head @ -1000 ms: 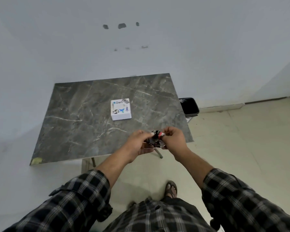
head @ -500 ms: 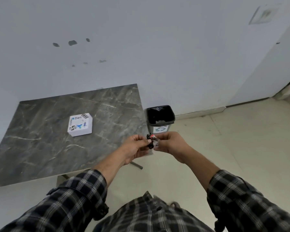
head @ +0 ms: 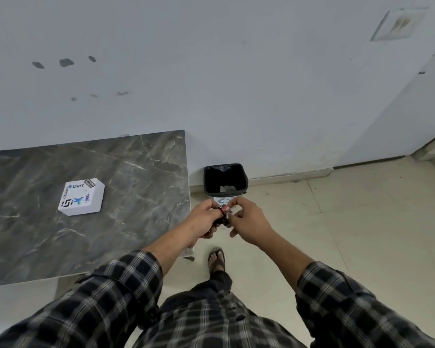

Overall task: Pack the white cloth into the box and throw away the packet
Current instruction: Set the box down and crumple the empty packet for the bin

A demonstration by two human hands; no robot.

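Far left on the worktop [head: 136, 172]: the white box [head: 81, 197], lid closed, so the cloth is probably already packed, though not visible. Further right, the left hand [head: 203, 219] and right hand [head: 246, 222], both closed on the crumpled packet [head: 223, 214], squeezed small for easy throwing. Just beyond, on the floor: the black bin [head: 225, 179], open and waiting, near the worktop edge.
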